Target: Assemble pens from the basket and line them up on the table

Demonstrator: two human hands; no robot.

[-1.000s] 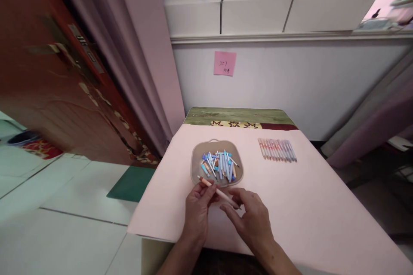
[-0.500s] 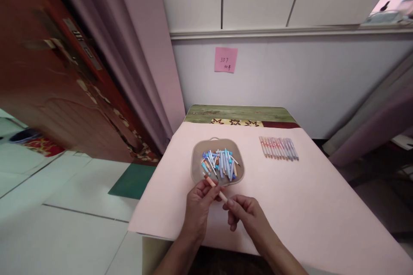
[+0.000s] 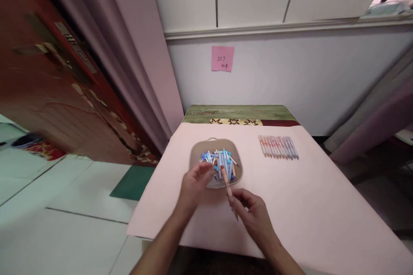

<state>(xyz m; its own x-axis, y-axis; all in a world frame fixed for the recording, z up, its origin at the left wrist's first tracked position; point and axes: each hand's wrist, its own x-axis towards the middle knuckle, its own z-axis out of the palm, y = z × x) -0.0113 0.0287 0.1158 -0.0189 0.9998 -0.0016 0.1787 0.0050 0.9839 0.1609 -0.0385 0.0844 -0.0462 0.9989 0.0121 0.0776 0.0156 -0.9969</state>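
A pale orange pen [image 3: 226,181] with a brown end stands out from my right hand [image 3: 250,210], whose thumb and fingers are closed round its lower part. My left hand [image 3: 195,182] is over the left front edge of a grey-brown basket [image 3: 194,154]; its fingers are blurred, and whether they hold anything is hidden. Inside the basket lie blue pen parts [image 3: 225,161], white refills and a few orange pieces. To the right, a row of several assembled pens [image 3: 278,147] lies side by side on the pink table cover.
The table [image 3: 309,206] has a green and patterned far edge [image 3: 238,113] against the wall. A pink note [image 3: 222,58] is stuck on the wall. At the left are a purple curtain [image 3: 132,51] and a red-brown door [image 3: 48,90].
My left hand has let go of the orange pen and moved up over the basket's edge. The pen, now in my right hand alone, has turned more upright.
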